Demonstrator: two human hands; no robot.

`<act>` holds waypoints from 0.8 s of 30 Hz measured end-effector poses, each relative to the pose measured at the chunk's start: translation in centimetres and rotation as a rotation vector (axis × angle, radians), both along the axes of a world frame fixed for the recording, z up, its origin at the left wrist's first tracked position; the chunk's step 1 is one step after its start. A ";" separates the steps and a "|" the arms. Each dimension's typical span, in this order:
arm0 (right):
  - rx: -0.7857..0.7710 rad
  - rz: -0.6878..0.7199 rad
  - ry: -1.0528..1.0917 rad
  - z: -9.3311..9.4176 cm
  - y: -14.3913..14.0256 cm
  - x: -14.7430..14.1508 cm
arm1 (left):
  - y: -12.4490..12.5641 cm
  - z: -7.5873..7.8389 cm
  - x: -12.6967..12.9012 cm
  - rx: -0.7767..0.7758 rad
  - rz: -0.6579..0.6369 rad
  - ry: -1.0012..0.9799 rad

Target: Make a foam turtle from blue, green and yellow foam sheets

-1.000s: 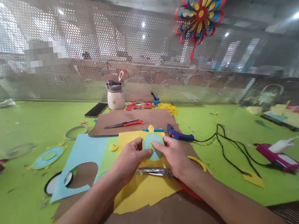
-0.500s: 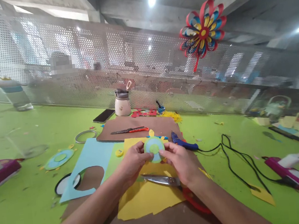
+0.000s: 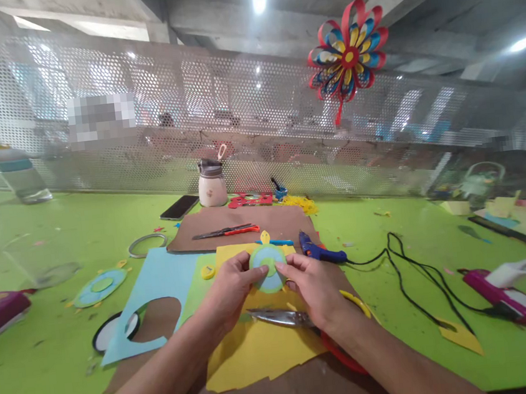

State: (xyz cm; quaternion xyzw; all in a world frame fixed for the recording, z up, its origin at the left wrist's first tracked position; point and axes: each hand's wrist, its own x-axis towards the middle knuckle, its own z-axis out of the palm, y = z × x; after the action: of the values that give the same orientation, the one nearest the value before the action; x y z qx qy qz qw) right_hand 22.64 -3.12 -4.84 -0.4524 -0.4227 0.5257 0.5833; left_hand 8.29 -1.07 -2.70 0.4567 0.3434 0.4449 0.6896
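My left hand (image 3: 234,281) and my right hand (image 3: 312,283) pinch a paper turtle (image 3: 267,253) from both sides. Its round body is light blue with a green centre, and a small yellow head points away from me. Below it, scissors (image 3: 280,317) with red handles lie across yellow paper (image 3: 247,361), partly under my right wrist. A blue glue gun (image 3: 320,250) rests just beyond my right hand. To the left are light blue paper (image 3: 158,271) with a round hole and a small yellow disc (image 3: 207,272). A second paper turtle (image 3: 101,288) lies farther left.
Red-handled scissors (image 3: 229,230) lie on brown cardboard (image 3: 190,223). Behind stand a phone (image 3: 179,207) and a white bottle (image 3: 212,186) before a perforated metal screen (image 3: 153,139). The glue gun's black cord (image 3: 398,283) loops towards a purple power strip (image 3: 508,296). A paper flower (image 3: 349,56) hangs above.
Both hands still hold the paper turtle, which has turned slightly between the fingers. The whole view has shifted a little.
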 end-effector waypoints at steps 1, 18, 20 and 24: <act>0.004 0.002 0.006 -0.1 0.0 0.0 | 0.0 0.0 0.0 -0.005 -0.007 -0.008; -0.019 0.052 0.094 0.3 -0.4 0.0 | -0.3 0.0 0.0 0.012 -0.073 -0.004; -0.013 0.032 0.072 0.2 -0.4 0.0 | -0.3 0.0 0.0 0.027 -0.077 0.027; -0.003 0.008 0.059 -0.1 -0.4 0.0 | -0.4 -0.2 0.1 0.024 -0.099 0.037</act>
State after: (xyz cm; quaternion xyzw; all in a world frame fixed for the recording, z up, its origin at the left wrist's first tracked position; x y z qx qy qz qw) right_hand 22.64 -3.49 -4.90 -0.4359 -0.4066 0.5417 0.5927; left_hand 8.38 -1.42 -2.95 0.4895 0.3276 0.4060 0.6987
